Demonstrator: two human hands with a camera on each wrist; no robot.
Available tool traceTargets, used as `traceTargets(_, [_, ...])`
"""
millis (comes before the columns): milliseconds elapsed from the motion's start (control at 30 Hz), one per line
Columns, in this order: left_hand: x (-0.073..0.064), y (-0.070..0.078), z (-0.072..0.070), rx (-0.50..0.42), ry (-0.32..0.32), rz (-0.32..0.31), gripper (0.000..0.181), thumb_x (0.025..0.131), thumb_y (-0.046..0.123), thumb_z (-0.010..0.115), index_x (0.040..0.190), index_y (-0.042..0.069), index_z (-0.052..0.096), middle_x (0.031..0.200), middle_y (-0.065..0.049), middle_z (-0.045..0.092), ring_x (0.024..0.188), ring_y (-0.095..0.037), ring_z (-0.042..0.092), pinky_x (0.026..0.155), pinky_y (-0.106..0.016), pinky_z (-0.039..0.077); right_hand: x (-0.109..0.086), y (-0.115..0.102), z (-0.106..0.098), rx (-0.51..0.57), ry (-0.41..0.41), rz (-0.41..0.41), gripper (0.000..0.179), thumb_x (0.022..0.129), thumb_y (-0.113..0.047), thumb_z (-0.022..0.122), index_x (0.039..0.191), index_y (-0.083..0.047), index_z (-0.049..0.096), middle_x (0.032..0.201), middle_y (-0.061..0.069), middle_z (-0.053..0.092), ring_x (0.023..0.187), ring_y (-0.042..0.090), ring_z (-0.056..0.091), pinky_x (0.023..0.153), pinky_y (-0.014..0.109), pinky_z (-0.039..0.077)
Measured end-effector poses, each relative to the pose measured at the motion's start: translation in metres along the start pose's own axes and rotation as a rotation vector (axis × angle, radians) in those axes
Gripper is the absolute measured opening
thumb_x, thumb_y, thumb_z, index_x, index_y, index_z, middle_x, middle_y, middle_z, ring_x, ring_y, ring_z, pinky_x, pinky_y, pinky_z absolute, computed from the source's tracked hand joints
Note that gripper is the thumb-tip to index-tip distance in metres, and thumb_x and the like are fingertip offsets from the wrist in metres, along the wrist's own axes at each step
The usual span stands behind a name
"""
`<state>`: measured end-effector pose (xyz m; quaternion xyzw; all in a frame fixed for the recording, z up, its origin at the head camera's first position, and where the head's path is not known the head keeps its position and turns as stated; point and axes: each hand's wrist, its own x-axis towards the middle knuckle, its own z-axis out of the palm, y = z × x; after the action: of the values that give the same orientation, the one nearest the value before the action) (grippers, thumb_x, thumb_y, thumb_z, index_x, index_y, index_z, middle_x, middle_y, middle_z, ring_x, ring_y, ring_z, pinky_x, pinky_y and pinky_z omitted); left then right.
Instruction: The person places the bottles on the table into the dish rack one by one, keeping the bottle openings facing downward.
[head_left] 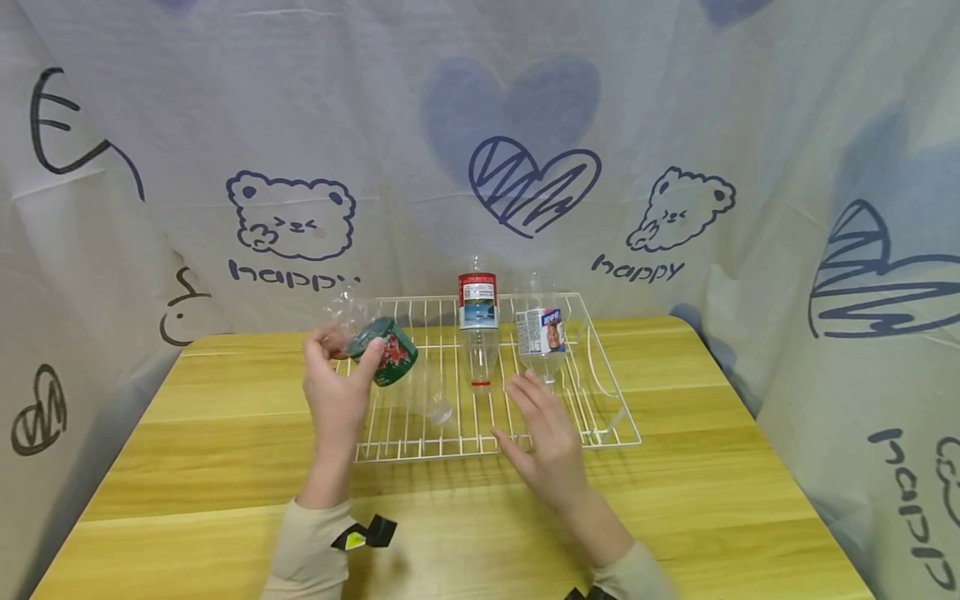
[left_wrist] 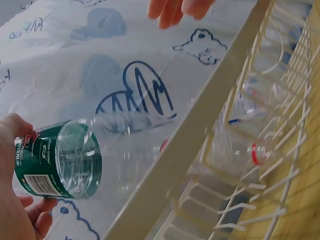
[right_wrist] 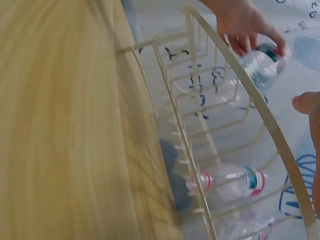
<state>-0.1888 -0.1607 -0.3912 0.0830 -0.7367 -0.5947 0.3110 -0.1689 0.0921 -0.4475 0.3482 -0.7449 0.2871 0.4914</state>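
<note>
My left hand [head_left: 335,392] grips a clear plastic bottle with a green label [head_left: 393,357] over the left part of a white wire rack [head_left: 427,456]. The bottle tilts, its narrow neck end pointing down toward the rack's front. In the left wrist view, thumb and fingers curl round the green label [left_wrist: 42,162]. My right hand [head_left: 552,446] hovers over the rack's front right with fingers extended, holding nothing. Nearest to it is a bottle with a blue and white label [head_left: 542,332] in the rack. A red-labelled bottle [head_left: 478,310] stands to its left, neck end toward me.
The rack stands on a wood-grain table [head_left: 750,500], near its back edge. Behind it hangs a pale cloth [head_left: 405,225] printed with bears and hearts; more cloth closes in both sides. Raised rack rims cross both wrist views.
</note>
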Motion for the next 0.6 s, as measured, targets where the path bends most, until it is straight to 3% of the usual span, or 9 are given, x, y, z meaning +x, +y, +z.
traceTargets(167, [0.003, -0.003, -0.003, 0.097, 0.089, 0.12, 0.067, 0.076, 0.03, 0.08, 0.127, 0.0, 0.048, 0.099, -0.01, 0.057, 0.092, -0.013, 0.045, 0.088, -0.032, 0.032, -0.001, 0.013, -0.01, -0.021, 0.001, 0.039, 0.048, 0.092, -0.03, 0.065, 0.12, 0.009, 0.061, 0.12, 0.024, 0.065, 0.122, 0.038, 0.057, 0.113, 0.036, 0.037])
traceTargets(400, [0.003, -0.004, -0.004, 0.212, 0.125, 0.177, 0.072, 0.075, 0.036, 0.079, 0.129, 0.003, 0.045, 0.103, -0.014, 0.053, 0.097, -0.024, 0.044, 0.096, -0.045, 0.024, -0.005, 0.033, -0.026, -0.078, -0.007, 0.096, 0.051, 0.094, -0.035, 0.062, 0.123, 0.008, 0.06, 0.123, 0.024, 0.064, 0.12, 0.042, 0.056, 0.115, 0.034, 0.035])
traceTargets(600, [0.004, -0.004, -0.005, 0.27, 0.165, 0.234, 0.074, 0.073, 0.038, 0.079, 0.129, 0.002, 0.046, 0.105, -0.017, 0.054, 0.099, -0.03, 0.046, 0.091, -0.046, 0.025, -0.011, 0.05, -0.039, -0.134, -0.017, 0.156, 0.055, 0.095, -0.038, 0.059, 0.126, 0.007, 0.058, 0.127, 0.025, 0.062, 0.122, 0.044, 0.054, 0.115, 0.039, 0.035])
